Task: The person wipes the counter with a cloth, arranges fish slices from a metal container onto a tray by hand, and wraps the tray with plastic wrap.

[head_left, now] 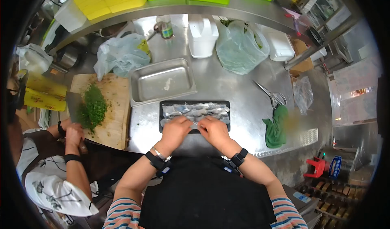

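- Centrally, the left hand [177, 128] and right hand [213, 129] reach over the near side of a black tray [161, 119]; grey, glossy strips [197, 109] lie in it;
- both hands have fingers bent inward, touching the strips; whether they pinch one, I cannot tell;
- the black tray sits on the steel counter [243, 95], just beside an angled metal pan [153, 79];
- leftward, a co-worker [44, 184] holds a cleaver [74, 106] beside chopped greens [95, 107] on a wooden board [118, 125];
- rightward, open scissors [276, 97] lie by a crumpled green cloth [277, 127].
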Action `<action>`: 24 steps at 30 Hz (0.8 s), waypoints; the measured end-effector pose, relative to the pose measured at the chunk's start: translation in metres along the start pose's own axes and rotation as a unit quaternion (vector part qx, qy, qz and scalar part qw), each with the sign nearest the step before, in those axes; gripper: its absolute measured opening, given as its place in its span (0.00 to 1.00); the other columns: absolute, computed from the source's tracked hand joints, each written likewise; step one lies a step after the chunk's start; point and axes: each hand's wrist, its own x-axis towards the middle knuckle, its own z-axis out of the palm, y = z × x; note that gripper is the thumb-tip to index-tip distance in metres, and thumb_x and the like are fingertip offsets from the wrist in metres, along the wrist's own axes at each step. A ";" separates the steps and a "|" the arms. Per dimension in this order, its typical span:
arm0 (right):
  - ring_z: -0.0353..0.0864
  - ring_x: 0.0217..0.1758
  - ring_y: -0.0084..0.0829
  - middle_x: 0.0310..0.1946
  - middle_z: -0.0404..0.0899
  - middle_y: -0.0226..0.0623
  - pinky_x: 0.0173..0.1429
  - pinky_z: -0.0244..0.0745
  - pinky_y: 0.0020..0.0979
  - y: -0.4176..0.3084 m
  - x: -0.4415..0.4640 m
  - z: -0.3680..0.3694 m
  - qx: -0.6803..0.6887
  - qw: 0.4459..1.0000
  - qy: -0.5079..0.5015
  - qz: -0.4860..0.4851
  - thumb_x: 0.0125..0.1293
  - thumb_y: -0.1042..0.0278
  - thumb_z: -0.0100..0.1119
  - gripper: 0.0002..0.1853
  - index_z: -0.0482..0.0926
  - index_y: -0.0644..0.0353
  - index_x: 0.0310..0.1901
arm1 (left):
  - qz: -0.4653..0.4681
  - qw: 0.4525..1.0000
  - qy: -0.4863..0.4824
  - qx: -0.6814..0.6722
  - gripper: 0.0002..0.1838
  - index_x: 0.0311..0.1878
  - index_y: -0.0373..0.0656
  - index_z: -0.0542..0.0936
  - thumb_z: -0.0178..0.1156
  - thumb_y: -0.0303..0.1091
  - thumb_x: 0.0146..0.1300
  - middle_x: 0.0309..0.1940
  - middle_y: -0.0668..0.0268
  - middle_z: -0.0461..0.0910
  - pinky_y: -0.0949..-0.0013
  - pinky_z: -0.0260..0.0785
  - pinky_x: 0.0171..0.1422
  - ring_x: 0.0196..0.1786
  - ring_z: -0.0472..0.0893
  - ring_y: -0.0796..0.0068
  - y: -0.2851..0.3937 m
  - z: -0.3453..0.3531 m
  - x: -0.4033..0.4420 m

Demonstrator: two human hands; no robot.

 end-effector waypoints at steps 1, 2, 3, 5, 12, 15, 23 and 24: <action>0.80 0.33 0.40 0.28 0.78 0.35 0.35 0.75 0.39 0.004 0.002 0.005 -0.031 0.999 0.001 -0.023 0.55 0.71 0.66 0.06 0.79 0.56 0.33 | -0.017 1.000 -0.021 0.014 0.08 0.35 0.45 0.81 0.66 0.30 0.50 0.32 0.66 0.77 0.61 0.74 0.38 0.38 0.81 0.61 0.002 0.001 0.003; 0.80 0.33 0.40 0.28 0.78 0.35 0.35 0.75 0.39 0.003 0.005 0.006 -0.027 0.999 0.003 -0.032 0.55 0.71 0.66 0.06 0.79 0.56 0.33 | -0.034 0.998 -0.042 0.026 0.08 0.36 0.45 0.81 0.65 0.31 0.51 0.32 0.65 0.77 0.61 0.75 0.39 0.38 0.81 0.61 0.003 0.001 0.004; 0.80 0.33 0.40 0.29 0.78 0.36 0.36 0.75 0.39 0.002 0.006 0.005 -0.012 0.999 0.002 -0.030 0.54 0.71 0.67 0.06 0.80 0.56 0.34 | -0.021 0.997 -0.057 0.054 0.07 0.37 0.46 0.82 0.64 0.32 0.54 0.33 0.65 0.78 0.62 0.75 0.40 0.38 0.81 0.61 0.002 -0.002 0.004; 0.81 0.31 0.38 0.29 0.78 0.36 0.34 0.75 0.37 -0.001 0.007 -0.001 0.014 1.000 -0.002 -0.016 0.55 0.70 0.68 0.08 0.81 0.57 0.36 | -0.040 0.998 -0.033 0.029 0.07 0.37 0.46 0.82 0.64 0.32 0.54 0.34 0.65 0.79 0.61 0.75 0.40 0.38 0.81 0.61 0.000 -0.013 0.009; 0.79 0.26 0.31 0.28 0.79 0.35 0.31 0.74 0.30 0.003 -0.007 -0.030 0.030 0.998 0.045 0.035 0.58 0.72 0.65 0.06 0.82 0.59 0.38 | -0.222 0.972 -0.024 0.074 0.05 0.34 0.42 0.83 0.64 0.32 0.55 0.35 0.58 0.82 0.56 0.74 0.42 0.38 0.81 0.53 -0.075 -0.079 0.096; 0.80 0.27 0.31 0.29 0.80 0.36 0.32 0.74 0.29 0.019 -0.017 -0.035 0.010 0.997 0.049 0.059 0.58 0.73 0.65 0.05 0.82 0.59 0.37 | -0.207 0.956 -0.132 0.159 0.08 0.34 0.41 0.84 0.66 0.34 0.52 0.34 0.55 0.83 0.56 0.75 0.44 0.40 0.83 0.53 -0.106 -0.059 0.122; 0.78 0.28 0.25 0.31 0.82 0.35 0.31 0.72 0.25 0.035 -0.042 -0.054 0.034 0.985 0.108 0.131 0.61 0.75 0.64 0.03 0.82 0.63 0.37 | -0.164 0.936 -0.219 0.221 0.08 0.33 0.37 0.84 0.61 0.29 0.50 0.34 0.49 0.84 0.56 0.77 0.46 0.41 0.84 0.51 -0.114 -0.029 0.129; 0.78 0.28 0.25 0.31 0.82 0.35 0.31 0.72 0.25 0.042 -0.046 -0.053 0.026 0.983 0.113 0.141 0.61 0.75 0.64 0.03 0.82 0.63 0.37 | -0.165 0.942 -0.195 0.220 0.09 0.33 0.37 0.84 0.61 0.31 0.50 0.34 0.49 0.84 0.55 0.77 0.46 0.41 0.84 0.51 -0.112 -0.027 0.128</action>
